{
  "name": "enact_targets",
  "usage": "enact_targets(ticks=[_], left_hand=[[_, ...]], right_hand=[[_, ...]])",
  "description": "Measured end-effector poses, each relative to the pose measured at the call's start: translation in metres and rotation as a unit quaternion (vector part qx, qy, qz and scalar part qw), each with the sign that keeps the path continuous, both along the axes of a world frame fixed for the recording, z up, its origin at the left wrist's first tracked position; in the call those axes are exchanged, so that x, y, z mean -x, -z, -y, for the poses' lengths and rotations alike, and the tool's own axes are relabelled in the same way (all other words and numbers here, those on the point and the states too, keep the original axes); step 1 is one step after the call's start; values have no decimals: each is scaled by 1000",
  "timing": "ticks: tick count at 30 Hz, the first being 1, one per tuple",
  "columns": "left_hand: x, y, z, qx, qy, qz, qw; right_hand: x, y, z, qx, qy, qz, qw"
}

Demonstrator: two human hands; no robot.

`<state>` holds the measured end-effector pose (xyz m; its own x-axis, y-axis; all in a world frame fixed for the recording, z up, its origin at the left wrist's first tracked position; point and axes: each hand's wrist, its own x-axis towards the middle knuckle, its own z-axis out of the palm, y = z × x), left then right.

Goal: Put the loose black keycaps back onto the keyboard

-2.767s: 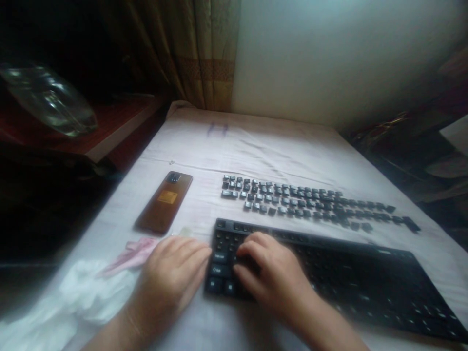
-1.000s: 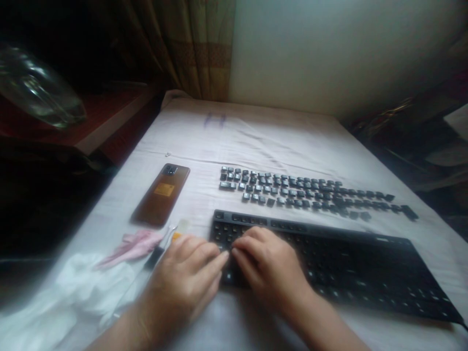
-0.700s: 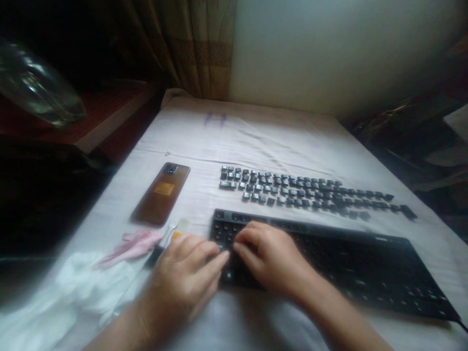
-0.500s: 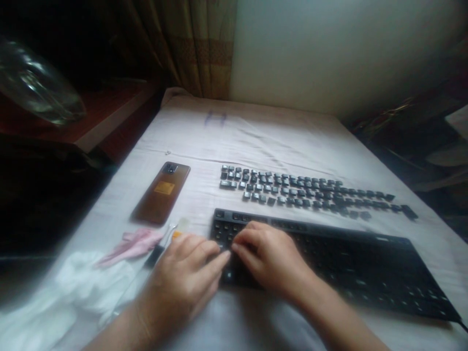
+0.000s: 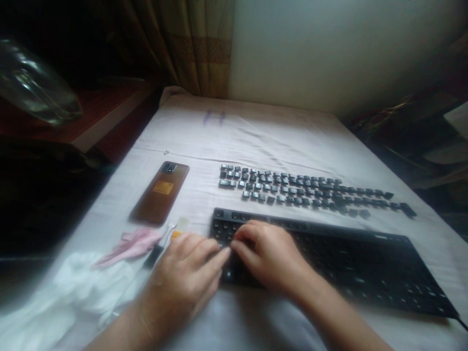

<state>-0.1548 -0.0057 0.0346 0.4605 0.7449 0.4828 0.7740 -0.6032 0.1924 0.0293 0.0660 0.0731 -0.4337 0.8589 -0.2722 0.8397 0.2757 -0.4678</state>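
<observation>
A black keyboard (image 5: 347,263), with most of its caps off, lies on the white cloth. My left hand (image 5: 190,268) rests at its left edge, fingers curled together and thumb tip over the left keys. Over the left part of the keyboard, my right hand (image 5: 268,253) is closed, thumb and fingertips pinched close to the left thumb. Whatever sits between the fingertips is hidden. Just behind my left knuckles an orange piece (image 5: 176,235) with a pale, blurred tip sticks out; I cannot tell whether the hand holds it. Loose black keycaps (image 5: 288,189) lie in rows beyond the keyboard.
A brown smartphone (image 5: 161,192) lies face down at the left. Nearer me are a pink cloth (image 5: 133,246) and a crumpled white cloth (image 5: 91,282). A clear bottle (image 5: 38,83) lies on a red-brown table (image 5: 106,107). The keyboard's cable leaves at the right.
Both hands stay almost in place at the left keys, with only a tiny shift of the fingertips. The whole view has slid slightly.
</observation>
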Motion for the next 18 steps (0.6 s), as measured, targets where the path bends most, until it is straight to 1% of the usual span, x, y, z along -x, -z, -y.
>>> enact_targets(ticks=[5,9,13,18], left_hand=[[1,0,0,-4,1,-4,1000],[0,1,0,-20,6,-2,1000],[-2,2,0,-27,7,-3,1000],[-2,1,0,-22,4,-6,1000]], right_hand=[[1,-1,-2,1,-14,21,1000],[-1,1,0,-11,-14,14,1000],[-5,8,4,-35,-18,-16,999],[-10,14,3,-41,-18,-84,995]])
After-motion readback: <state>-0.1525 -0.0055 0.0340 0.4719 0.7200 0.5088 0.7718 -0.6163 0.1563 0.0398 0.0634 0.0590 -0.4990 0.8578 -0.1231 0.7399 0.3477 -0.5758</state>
